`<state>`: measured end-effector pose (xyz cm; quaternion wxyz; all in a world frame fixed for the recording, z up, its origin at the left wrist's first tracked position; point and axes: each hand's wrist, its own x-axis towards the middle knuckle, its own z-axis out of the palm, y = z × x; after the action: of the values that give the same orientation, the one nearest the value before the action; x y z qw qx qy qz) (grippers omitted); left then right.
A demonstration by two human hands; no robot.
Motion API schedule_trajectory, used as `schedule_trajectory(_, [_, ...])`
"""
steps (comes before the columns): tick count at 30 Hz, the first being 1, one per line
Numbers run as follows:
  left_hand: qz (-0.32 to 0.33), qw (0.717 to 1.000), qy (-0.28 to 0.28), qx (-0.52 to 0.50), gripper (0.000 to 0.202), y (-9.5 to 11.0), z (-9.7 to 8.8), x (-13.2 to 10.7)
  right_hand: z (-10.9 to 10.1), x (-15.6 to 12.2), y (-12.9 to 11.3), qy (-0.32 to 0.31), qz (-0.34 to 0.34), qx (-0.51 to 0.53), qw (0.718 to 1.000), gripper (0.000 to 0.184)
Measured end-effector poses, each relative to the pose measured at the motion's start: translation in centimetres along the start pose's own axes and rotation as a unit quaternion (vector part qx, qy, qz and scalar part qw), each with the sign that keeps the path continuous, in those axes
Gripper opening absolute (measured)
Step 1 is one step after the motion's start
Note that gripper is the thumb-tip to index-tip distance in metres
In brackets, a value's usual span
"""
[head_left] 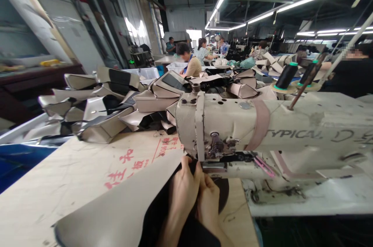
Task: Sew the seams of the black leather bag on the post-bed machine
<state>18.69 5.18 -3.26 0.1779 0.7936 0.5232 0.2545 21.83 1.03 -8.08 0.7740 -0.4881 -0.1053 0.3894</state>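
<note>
A large beige and black sewn piece (116, 204), leather-like, lies across the wooden board up to the head of a sewing machine (221, 122). My left hand (185, 181) grips its black edge close under the machine's needle area, fingers closed on it. Right beside it, my right hand (208, 196) is closed on the same black material, the fingers pinched together. Both hands nearly touch. The needle and presser foot are mostly hidden behind my fingers and the machine head.
The wooden board (84, 169) bears red writing. Behind it rises a heap of beige and black pieces (101, 122). Black thread spools (287, 76) stand on the machine. Pink-handled snips (264, 165) rest by its arm. Several people sit farther back; one in dark clothing (352, 72) is at right.
</note>
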Motion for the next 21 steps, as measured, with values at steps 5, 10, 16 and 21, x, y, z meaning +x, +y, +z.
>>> schedule_trajectory(5, [0.024,0.991,-0.017,-0.132,0.006,-1.2,0.1,0.3,0.4,-0.3,0.0,0.006,0.054,0.069,0.996,0.036])
schedule_trajectory(10, [0.031,0.985,-0.056,-0.160,0.013,-1.6,-0.2,1.1,1.3,-0.4,-0.8,0.002,0.094,0.164,0.982,0.038])
schedule_trajectory(16, [0.003,0.986,-0.059,-0.158,0.020,-2.0,0.2,1.7,1.4,-0.1,-1.0,0.006,0.079,0.110,0.991,0.037])
schedule_trajectory(21, [-0.007,0.984,-0.054,-0.171,0.022,-2.0,0.3,1.5,0.8,0.1,-0.3,0.013,0.086,0.075,0.993,0.040])
